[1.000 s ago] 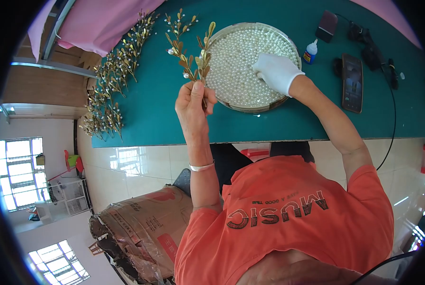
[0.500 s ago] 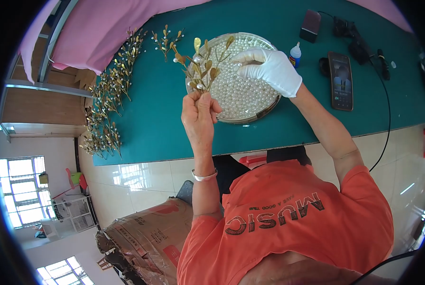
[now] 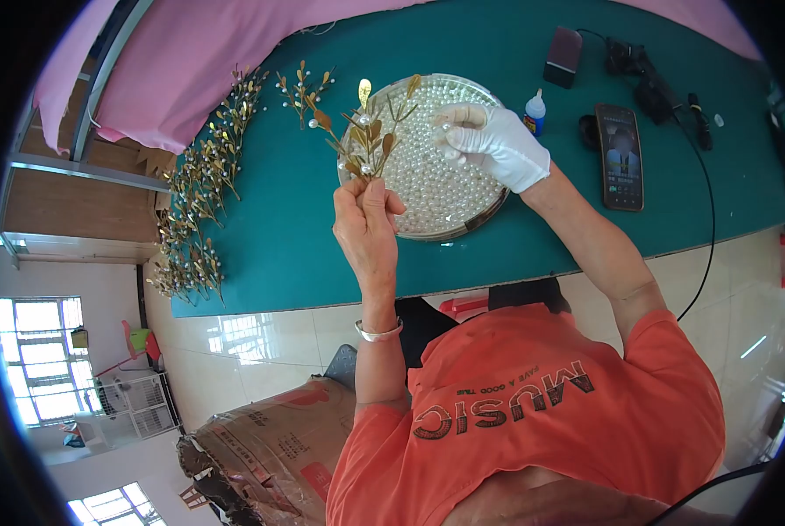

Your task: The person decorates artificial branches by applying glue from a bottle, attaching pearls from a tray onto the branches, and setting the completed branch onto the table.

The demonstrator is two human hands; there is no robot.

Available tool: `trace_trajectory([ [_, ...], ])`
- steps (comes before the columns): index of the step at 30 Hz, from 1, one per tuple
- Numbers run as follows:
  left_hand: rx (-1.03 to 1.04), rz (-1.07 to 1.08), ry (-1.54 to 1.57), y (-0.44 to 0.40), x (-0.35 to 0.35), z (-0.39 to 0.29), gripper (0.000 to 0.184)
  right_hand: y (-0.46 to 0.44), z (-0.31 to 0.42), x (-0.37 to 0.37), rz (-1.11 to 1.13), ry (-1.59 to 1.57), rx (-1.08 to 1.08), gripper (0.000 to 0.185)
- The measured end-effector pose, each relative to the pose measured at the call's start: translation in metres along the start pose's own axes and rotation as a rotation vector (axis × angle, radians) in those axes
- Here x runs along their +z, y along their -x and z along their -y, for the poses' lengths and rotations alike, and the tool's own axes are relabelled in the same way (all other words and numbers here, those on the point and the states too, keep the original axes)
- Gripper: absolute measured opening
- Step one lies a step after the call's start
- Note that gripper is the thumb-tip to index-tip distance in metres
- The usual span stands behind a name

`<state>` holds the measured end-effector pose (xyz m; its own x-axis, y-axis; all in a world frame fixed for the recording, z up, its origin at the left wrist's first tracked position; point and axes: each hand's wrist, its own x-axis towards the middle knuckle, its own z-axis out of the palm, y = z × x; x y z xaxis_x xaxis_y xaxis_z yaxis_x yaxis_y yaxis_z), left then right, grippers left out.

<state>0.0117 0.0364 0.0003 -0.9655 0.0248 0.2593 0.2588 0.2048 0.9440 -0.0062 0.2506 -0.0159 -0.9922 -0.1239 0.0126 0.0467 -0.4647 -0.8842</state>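
My left hand (image 3: pixel 368 230), bare with a bangle at the wrist, pinches the stem end of a branch (image 3: pixel 377 145) with gold leaves and white pearl beads. The branch stands upright over the left side of a round tray (image 3: pixel 432 235) filled with loose pearl beads (image 3: pixel 445 188). Above the tray's right part, my right hand (image 3: pixel 495 145) wears a white glove. Its thumb and forefinger are pinched on a small pearl bead (image 3: pixel 446 128), a short way right of the branch.
More gold branches (image 3: pixel 204 188) lie along the table's left end, and a single one (image 3: pixel 303 92) behind the tray. To the right are a glue bottle (image 3: pixel 535 112), a phone (image 3: pixel 620 158), a dark box (image 3: pixel 563 57) and cables (image 3: pixel 651 92). A cardboard box (image 3: pixel 274 447) stands below.
The camera view has shifted slightly. My gloved right hand has turned a little, its pinched fingertips now showing the bead more plainly. My left hand keeps hold of the branch.
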Motion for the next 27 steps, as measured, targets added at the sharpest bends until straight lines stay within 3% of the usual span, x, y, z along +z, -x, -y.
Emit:
trace_trajectory([
  [2,0.006,-0.017,-0.011,0.000,0.001,0.000,0.014,-0.002,-0.007,-0.004,0.131,-0.340,0.036,0.033],
  [5,0.030,-0.031,-0.063,0.000,0.001,0.004,0.014,-0.006,-0.013,-0.012,0.300,-0.437,0.051,0.036],
  [15,0.133,-0.063,-0.219,-0.003,0.000,0.014,0.014,-0.003,-0.007,-0.005,0.160,-0.368,0.053,0.035],
  [18,0.164,-0.068,-0.252,-0.003,0.001,0.016,0.014,-0.002,-0.005,-0.004,0.120,-0.285,0.040,0.032],
  [20,0.180,-0.073,-0.268,-0.002,0.002,0.017,0.014,0.002,0.000,0.001,-0.004,0.021,-0.021,0.028],
  [21,0.225,-0.081,-0.306,-0.002,0.003,0.017,0.014,0.004,0.004,0.005,-0.004,0.021,-0.022,0.028],
  [23,0.270,-0.088,-0.344,-0.001,0.005,0.017,0.014,0.010,0.010,0.014,-0.074,0.283,-0.119,0.027],
  [27,0.324,-0.090,-0.346,0.001,0.009,0.019,0.014,0.013,0.005,0.025,-0.141,0.455,-0.287,0.026],
])
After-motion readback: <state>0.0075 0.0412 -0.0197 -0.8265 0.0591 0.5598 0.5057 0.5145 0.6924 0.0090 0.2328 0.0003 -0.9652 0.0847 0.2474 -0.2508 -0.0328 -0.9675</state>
